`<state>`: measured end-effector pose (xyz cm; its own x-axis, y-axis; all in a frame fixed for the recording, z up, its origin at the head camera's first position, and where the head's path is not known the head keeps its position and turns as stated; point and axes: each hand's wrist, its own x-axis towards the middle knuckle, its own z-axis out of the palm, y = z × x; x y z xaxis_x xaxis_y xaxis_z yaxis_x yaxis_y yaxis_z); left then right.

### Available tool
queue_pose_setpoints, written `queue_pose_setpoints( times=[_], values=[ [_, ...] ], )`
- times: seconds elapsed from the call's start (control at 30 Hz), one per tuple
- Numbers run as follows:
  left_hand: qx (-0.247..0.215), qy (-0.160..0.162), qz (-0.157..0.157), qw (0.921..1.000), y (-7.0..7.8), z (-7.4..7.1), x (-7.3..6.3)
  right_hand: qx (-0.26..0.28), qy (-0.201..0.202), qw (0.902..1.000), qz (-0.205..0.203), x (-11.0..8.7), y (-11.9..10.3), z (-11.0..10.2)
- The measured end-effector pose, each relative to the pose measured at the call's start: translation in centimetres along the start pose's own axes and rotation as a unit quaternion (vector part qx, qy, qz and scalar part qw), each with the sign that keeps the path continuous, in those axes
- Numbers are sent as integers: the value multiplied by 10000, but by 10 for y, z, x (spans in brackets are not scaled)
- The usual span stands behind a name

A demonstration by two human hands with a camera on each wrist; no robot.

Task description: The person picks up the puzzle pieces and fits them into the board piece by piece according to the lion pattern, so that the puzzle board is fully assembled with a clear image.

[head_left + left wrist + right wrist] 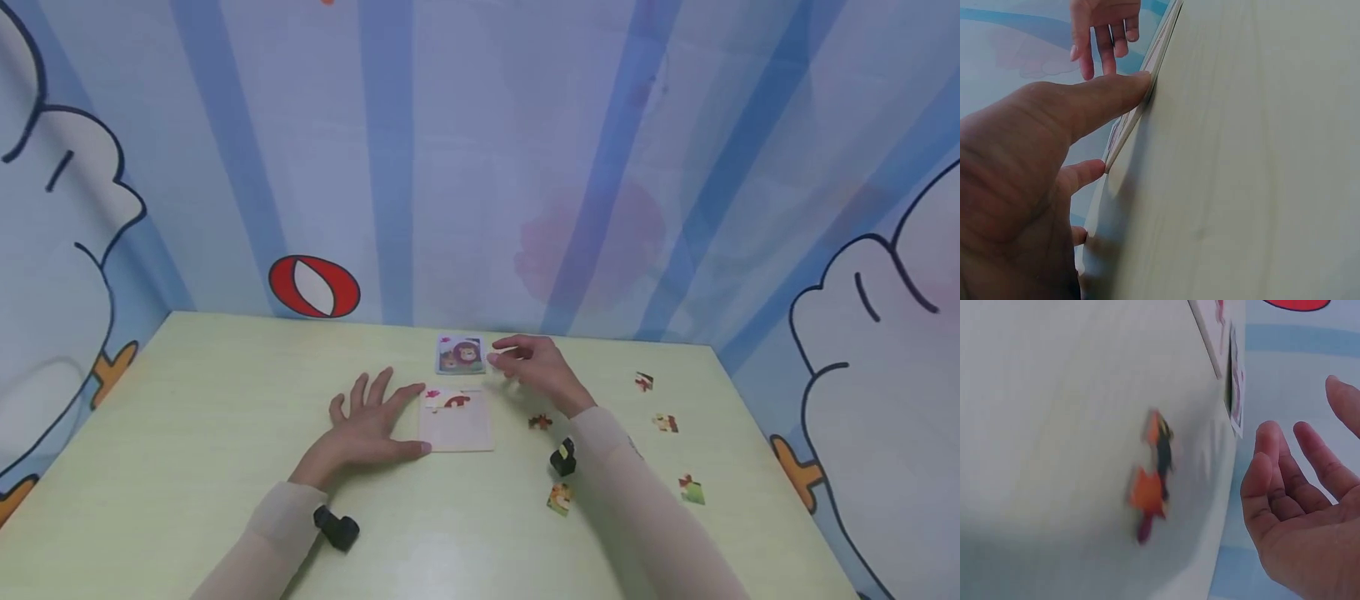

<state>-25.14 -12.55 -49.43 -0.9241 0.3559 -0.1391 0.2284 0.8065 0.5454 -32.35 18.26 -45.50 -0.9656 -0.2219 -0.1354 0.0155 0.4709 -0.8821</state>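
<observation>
A square puzzle board (456,429) lies on the table with a few pieces fitted along its top. My left hand (367,427) is spread at the board's left side, thumb and index fingertip touching its edge; the left wrist view shows the thumb (1104,100) against that edge. Behind the board is a picture card (461,355) with a lion on it. Just right of this card, my right hand (542,368) is raised above the table with loosely bent fingers. Nothing shows between those fingers (1317,459) in the right wrist view.
Several loose puzzle pieces lie to the right: a red-brown piece (540,422) near the board, a yellow-green piece (559,498) nearer the front, and others such as a green-cornered piece (692,490) further right. A printed curtain (480,167) hangs behind the table (225,400).
</observation>
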Motion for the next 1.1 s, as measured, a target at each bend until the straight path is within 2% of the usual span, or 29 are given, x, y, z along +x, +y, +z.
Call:
queue_pose_setpoints(
  times=[0.57,1.1],
  values=[
    [148,-69,-135,9998,1,0,1,108,148,9998,23,-14,12,-61],
    [125,-101,-134,9998,2,-1,1,-521,538,9965,362,-30,45,-117]
  ],
)
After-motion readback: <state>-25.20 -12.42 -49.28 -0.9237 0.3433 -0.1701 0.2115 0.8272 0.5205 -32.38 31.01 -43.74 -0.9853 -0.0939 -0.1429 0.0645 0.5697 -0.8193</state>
